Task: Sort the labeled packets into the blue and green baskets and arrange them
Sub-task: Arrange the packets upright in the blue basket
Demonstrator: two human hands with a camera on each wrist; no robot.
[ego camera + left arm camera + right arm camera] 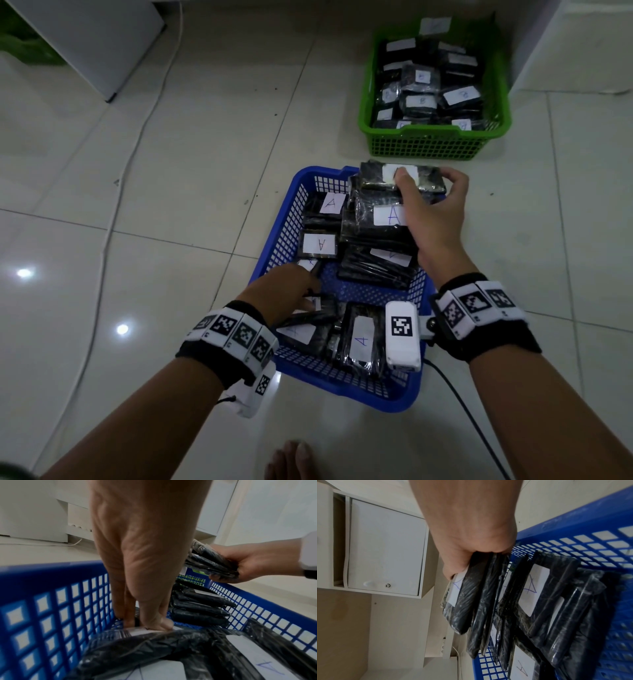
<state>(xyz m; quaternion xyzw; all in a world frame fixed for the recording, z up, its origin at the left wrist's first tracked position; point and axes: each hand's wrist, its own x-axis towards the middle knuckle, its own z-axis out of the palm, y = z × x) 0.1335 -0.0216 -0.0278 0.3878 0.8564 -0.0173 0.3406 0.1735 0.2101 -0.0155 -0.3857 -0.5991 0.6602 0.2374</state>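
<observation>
Our right hand (433,209) grips a bundle of packets (400,176) over the far right corner of the blue basket (291,219), thumb on the top label, fingers curled round the far edge. The bundle's long axis runs across the basket, parallel to its far rim, directly above the stack of A packets (376,236) along the right wall. Our left hand (284,291) presses straight fingers on a packet (140,630) by the left wall. We judge the right hand places next, straight down.
</observation>
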